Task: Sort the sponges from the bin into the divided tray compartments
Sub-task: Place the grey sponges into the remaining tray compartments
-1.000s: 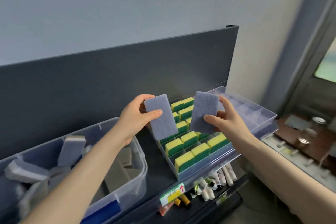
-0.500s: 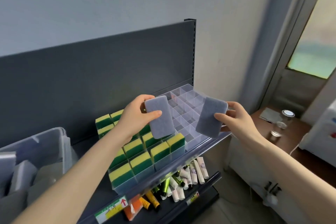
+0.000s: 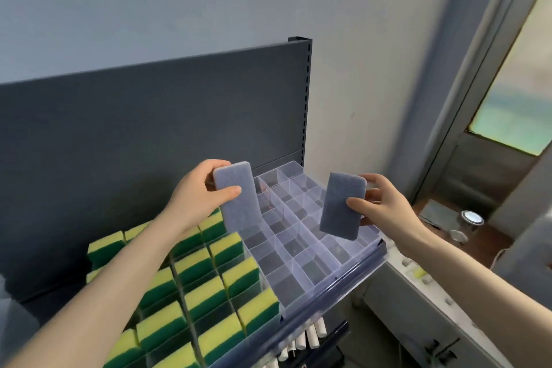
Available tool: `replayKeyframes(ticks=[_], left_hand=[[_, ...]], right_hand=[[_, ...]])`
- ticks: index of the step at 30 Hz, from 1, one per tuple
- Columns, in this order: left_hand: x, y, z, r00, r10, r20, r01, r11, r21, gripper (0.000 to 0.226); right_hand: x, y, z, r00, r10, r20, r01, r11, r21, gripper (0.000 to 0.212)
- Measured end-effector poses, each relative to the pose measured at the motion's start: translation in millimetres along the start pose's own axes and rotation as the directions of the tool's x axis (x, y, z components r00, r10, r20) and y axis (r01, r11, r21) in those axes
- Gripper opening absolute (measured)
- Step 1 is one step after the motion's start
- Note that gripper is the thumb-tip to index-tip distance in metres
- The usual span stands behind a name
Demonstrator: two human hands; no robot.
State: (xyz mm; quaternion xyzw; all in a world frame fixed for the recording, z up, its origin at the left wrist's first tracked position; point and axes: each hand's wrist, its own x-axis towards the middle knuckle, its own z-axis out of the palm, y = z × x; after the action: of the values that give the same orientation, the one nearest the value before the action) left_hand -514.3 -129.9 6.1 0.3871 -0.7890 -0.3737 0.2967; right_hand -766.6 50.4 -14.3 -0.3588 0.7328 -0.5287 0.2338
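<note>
My left hand (image 3: 199, 198) pinches a pale grey sponge (image 3: 239, 199) upright, thumb on its front face, above the seam between the two trays. My right hand (image 3: 385, 205) holds a darker grey sponge (image 3: 342, 206) upright over the clear divided tray (image 3: 343, 278), whose compartments hold nothing. To the left, a second divided tray (image 3: 270, 326) is filled with several yellow-and-green sponges (image 3: 206, 293). The bin is almost out of the frame at the lower left.
Both trays sit on a dark shelf with a dark back panel (image 3: 149, 134). White tubes (image 3: 307, 337) lie on the shelf below. At the right are a white counter (image 3: 418, 284), a brown table with a glass jar (image 3: 470, 219), and a door.
The view has swung right, so the bin has left the frame and the empty tray is central. Both hands have carried their sponges rightward over it and moved further apart.
</note>
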Motion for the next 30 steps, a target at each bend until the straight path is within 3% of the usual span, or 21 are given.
replayKeyframes(ticks=[6, 16, 22, 30], left_hand=[[49, -13, 8, 0.999, -0.026, -0.038, 0.026, 1.0, -0.001, 0.041], [74, -33, 2, 0.977, -0.098, -0.191, 0.113, 0.991, 0.067, 0.033], [76, -32, 4, 0.938, -0.143, -0.316, 0.19, 0.974, 0.124, 0.033], [87, -38, 22, 0.933, -0.193, -0.305, 0.281, 0.92, 0.275, 0.038]], right_hand=[[49, 2, 2, 0.999, -0.012, 0.037, 0.013, 1.0, -0.016, 0.041], [127, -2, 56, 0.97, -0.071, 0.233, 0.081, 0.996, -0.032, 0.032], [175, -16, 92, 0.901, -0.199, 0.386, 0.238, 0.97, -0.056, 0.028], [211, -5, 128, 0.795, -0.294, 0.531, 0.374, 0.926, -0.049, 0.033]])
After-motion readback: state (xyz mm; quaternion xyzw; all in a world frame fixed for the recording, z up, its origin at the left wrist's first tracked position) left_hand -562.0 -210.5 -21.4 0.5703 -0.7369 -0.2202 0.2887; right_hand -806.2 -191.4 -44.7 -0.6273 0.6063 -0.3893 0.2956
